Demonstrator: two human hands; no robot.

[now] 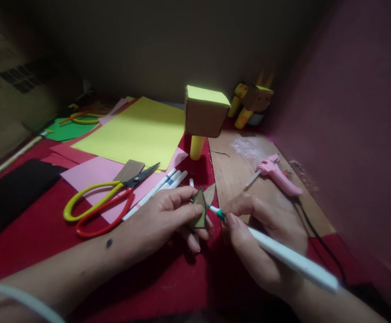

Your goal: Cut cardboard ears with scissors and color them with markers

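Note:
Between thumb and fingers, my left hand (178,213) pinches a small pointed cardboard piece (200,216), greenish on its face with a dark green edge line. A second pointed piece (210,194), plain brown, shows just behind it. My right hand (266,242) grips a white marker pen (293,258) with a green collar, its tip close to the right edge of the held piece. Whether the tip touches the piece I cannot tell. Just beyond the hands stands a cardboard box figure (206,114) with a yellow top and a yellow tube leg.
Scissors (128,185) with yellow and red handles lie left, by several white markers (162,186) and yellow paper sheets (131,132). A pink glue gun (278,175) with a black cord rests on a wooden board (229,175). Behind stands a yellow-legged cardboard animal (258,99).

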